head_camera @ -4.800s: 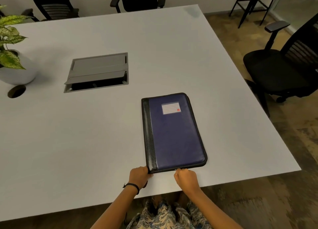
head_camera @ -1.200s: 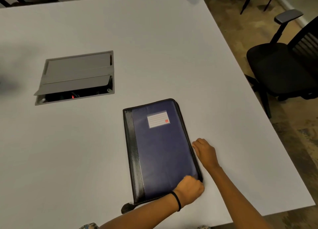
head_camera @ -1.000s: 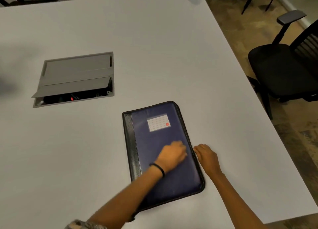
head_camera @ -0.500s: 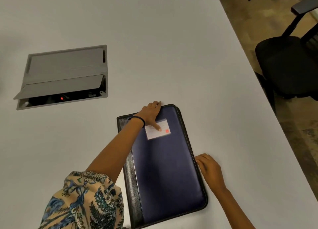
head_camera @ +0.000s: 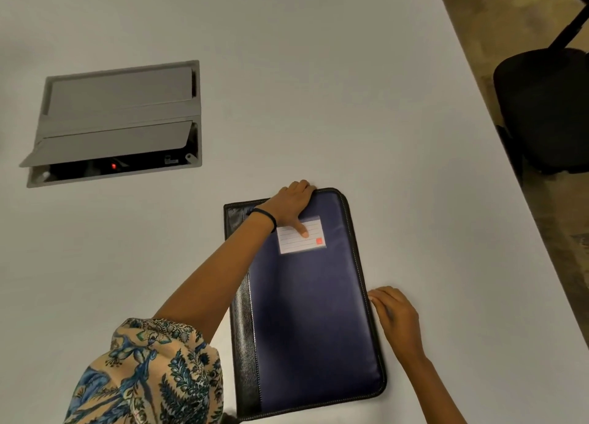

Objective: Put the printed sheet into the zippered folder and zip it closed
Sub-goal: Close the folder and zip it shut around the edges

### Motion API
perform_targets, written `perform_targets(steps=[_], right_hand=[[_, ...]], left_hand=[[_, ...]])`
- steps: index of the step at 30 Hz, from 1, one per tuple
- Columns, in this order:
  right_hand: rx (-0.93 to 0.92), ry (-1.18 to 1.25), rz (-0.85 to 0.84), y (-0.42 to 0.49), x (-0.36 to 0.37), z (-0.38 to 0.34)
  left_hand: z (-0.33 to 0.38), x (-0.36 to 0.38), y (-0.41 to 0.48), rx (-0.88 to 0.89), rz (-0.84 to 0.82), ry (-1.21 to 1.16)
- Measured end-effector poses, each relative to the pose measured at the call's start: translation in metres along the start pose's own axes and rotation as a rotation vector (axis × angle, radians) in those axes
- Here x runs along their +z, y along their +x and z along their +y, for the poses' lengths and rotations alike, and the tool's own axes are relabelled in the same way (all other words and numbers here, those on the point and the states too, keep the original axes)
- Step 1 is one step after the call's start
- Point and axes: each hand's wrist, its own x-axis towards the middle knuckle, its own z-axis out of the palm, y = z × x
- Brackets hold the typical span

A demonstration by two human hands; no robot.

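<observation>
The zippered folder (head_camera: 312,321) lies shut on the white table (head_camera: 318,89), dark blue with a black spine on its left and a white label (head_camera: 314,245) near its far end. My left hand (head_camera: 291,200) reaches across to the folder's far edge, fingers curled over that edge and thumb pressed on the label. My right hand (head_camera: 396,318) rests on the table against the folder's right edge, fingertips touching the zipper seam. The printed sheet is not in sight.
A grey cable hatch (head_camera: 118,117) is set into the table at the far left, its lid partly raised with a red light inside. A black office chair (head_camera: 545,104) stands past the table's right edge.
My left hand has travelled from the folder's near edge, over the cover, up to its far edge. My right hand moved from the near edge to the right edge and stays there.
</observation>
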Motion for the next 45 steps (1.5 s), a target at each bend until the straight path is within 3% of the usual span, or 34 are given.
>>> perform_targets(steps=[8,19,23,28,32,37,45], right_hand=[[-0.097,-0.002,0.1,0.05,0.006,-0.017],[-0.299,-0.126,0.096,0.174,-0.006,-0.058],[-0.389,-0.18,-0.049,0.208,-0.013,-0.079],[-0.43,-0.399,-0.428,0.251,-0.014,-0.115],[-0.396,-0.473,-0.552,0.263,-0.012,-0.13],[-0.319,-0.324,-0.514,0.26,-0.013,-0.127],[-0.275,-0.197,-0.456,0.251,-0.014,-0.116]], left_hand=[[0.001,-0.005,-0.006,0.01,0.004,-0.091],[-0.002,0.002,-0.004,0.049,0.03,-0.115],[-0.003,0.005,-0.003,0.063,0.048,-0.105],[-0.002,0.002,0.001,0.058,0.022,-0.123],[0.011,-0.008,0.014,-0.046,0.068,-0.295],[0.03,-0.011,0.03,-0.278,0.274,-0.416],[0.032,-0.008,0.041,-0.444,0.322,-0.669]])
